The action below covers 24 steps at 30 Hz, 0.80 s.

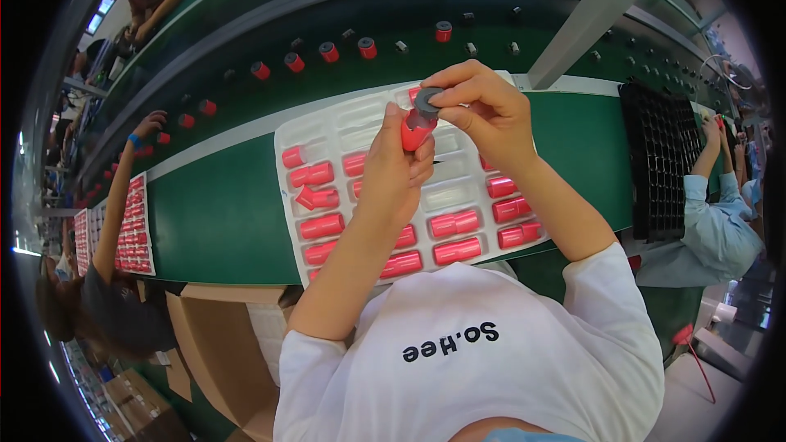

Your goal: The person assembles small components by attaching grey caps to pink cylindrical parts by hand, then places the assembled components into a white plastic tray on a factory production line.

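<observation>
My left hand (396, 165) is wrapped round a pinkish-red plastic cylinder (416, 134), held upright and slightly tilted above the tray. From the right, my right hand (486, 105) pinches a dark grey round cap (427, 101) between thumb and fingers at the cylinder's top end. Whether the cap is seated on the cylinder or only touching it, I cannot tell. Under both hands lies a white moulded tray (331, 133) with rows of red cylindrical parts, such as this red part (456, 250). Several of its slots hold no red part; my forearms hide others.
Beyond the tray, a green conveyor belt (246, 102) carries red parts with dark tops (328, 52) and small metal pieces (402, 47). A grey post (602, 12) rises at right, near black gridded trays (655, 160). A cardboard box (214, 344) stands lower left. Co-workers sit on both sides.
</observation>
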Tool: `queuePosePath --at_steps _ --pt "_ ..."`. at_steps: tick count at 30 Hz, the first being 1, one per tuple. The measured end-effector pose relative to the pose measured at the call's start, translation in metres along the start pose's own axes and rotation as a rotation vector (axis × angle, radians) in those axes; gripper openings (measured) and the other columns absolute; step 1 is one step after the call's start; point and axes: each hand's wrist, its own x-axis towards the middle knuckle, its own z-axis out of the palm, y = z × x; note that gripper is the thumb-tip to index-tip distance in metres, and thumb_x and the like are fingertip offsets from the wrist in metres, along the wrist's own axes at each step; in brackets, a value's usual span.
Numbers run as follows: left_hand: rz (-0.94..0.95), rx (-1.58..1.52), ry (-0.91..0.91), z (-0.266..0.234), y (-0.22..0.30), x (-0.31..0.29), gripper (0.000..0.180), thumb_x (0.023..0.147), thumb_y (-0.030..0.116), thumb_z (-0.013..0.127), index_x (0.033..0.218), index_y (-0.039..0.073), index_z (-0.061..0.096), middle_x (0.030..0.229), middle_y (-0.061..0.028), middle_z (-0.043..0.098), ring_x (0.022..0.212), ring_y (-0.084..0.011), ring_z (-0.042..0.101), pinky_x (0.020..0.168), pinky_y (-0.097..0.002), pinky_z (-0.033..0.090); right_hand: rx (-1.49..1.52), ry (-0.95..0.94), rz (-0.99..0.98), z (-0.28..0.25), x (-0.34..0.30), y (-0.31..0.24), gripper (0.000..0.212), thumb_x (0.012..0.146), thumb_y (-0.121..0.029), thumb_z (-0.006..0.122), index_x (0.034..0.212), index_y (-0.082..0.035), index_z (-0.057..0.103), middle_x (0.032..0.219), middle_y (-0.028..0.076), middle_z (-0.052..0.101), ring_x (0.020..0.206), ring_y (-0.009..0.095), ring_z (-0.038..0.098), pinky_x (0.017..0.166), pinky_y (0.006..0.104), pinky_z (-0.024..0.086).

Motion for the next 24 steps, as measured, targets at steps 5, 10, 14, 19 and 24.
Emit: queuePosePath --at_steps 5,10,14,19,24 --pt "-0.007 -0.058 -0.028 0.003 -0.003 -0.002 0.04 0.103 0.044 0.034 0.097 0.007 0.046 0.064 -0.0019 0.044 0.047 -0.0057 0.031 0.043 -0.0197 0.026 -0.048 -0.055 0.01 -0.002 -0.005 0.006 0.013 0.08 0.0 0.07 0.093 -0.003 0.068 0.105 0.013 0.064 0.097 0.023 0.063 0.081 0.0299 0.053" --pt "0.022 -0.056 -0.027 -0.007 -0.012 0.004 0.038 0.103 0.042 0.033 0.097 0.007 0.047 0.062 -0.0001 0.041 0.046 -0.0055 0.03 0.042 -0.0204 0.025 -0.27 -0.172 -0.013 -0.002 -0.005 0.0 0.015 0.079 -0.004 0.073 0.092 -0.004 0.067 0.102 0.012 0.067 0.093 0.024 0.064 0.079 0.0309 0.052" --pt "0.081 0.03 0.1 -0.002 -0.017 0.007 0.036 0.103 0.041 0.033 0.094 0.009 0.048 0.06 0.0024 0.039 0.045 -0.0051 0.028 0.041 -0.0209 0.022 -0.279 -0.159 0.004 0.002 -0.011 -0.003 0.016 0.078 -0.005 0.074 0.092 -0.003 0.067 0.102 0.011 0.067 0.091 0.024 0.065 0.079 0.0307 0.052" --pt "0.005 0.045 0.148 -0.009 -0.022 0.021 0.034 0.103 0.039 0.033 0.098 0.009 0.05 0.058 0.0014 0.039 0.044 -0.0051 0.031 0.04 -0.0207 0.024 -0.314 -0.117 0.068 0.001 -0.02 0.01 0.018 0.077 -0.004 0.075 0.093 -0.003 0.067 0.101 0.011 0.067 0.089 0.022 0.065 0.078 0.0304 0.052" --pt "0.05 0.108 0.034 0.003 -0.01 0.022 0.034 0.102 0.039 0.034 0.092 0.011 0.049 0.061 0.0036 0.039 0.045 -0.0035 0.027 0.041 -0.0205 0.021 -0.077 -0.061 0.165 -0.009 -0.01 0.01 0.014 0.078 -0.003 0.074 0.09 -0.003 0.069 0.099 0.01 0.067 0.09 0.02 0.064 0.077 0.0276 0.053"
